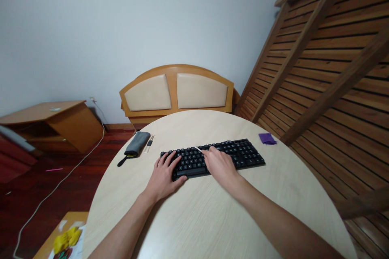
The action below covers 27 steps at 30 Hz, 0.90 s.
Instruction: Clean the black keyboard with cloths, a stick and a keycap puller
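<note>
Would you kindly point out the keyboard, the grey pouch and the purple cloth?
keyboard [243, 151], head view, right-hand keys.
grey pouch [137, 143], head view, middle of its body.
purple cloth [267, 138], head view, its centre.

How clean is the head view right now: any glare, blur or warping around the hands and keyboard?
Head view: light is soft and even, with no glare on the keyboard and only faint shadows under the left hand and right hand; both look sharp; wide-angle distortion bends the table rim and tilts the wooden slats; key legends are too small to read.
</note>
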Available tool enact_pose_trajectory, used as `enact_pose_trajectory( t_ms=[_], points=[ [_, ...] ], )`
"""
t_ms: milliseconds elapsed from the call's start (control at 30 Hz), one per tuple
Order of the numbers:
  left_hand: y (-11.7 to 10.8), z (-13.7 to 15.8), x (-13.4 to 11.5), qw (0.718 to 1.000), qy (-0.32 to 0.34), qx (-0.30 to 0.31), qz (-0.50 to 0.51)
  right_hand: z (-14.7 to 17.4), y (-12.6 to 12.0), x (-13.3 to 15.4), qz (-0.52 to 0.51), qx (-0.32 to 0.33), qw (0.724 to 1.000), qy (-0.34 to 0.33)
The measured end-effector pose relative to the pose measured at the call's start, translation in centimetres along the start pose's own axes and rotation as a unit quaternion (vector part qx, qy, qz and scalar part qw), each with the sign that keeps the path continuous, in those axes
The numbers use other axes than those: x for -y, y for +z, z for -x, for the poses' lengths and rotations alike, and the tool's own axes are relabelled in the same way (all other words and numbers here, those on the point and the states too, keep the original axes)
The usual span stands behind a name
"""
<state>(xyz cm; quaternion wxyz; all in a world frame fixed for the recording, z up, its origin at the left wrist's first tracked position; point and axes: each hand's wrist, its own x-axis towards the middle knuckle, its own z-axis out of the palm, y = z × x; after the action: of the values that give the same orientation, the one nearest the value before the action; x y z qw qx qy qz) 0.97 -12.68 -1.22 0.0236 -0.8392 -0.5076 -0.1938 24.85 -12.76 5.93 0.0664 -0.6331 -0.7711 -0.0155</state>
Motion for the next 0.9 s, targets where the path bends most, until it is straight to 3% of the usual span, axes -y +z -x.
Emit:
enact_pose_trajectory(
  t_ms=[267,900],
  points=[
    [0.1,-0.1,0.0,1.000,-0.005,0.007,0.001,-0.8,0.9,0.5,0.007,0.013,1.000,-0.010],
    [0.2,0.2,0.2,1.000,0.000,0.006,0.003,5.3,1.4,-2.2,0.050,0.017,0.997,-0.049]
  ],
)
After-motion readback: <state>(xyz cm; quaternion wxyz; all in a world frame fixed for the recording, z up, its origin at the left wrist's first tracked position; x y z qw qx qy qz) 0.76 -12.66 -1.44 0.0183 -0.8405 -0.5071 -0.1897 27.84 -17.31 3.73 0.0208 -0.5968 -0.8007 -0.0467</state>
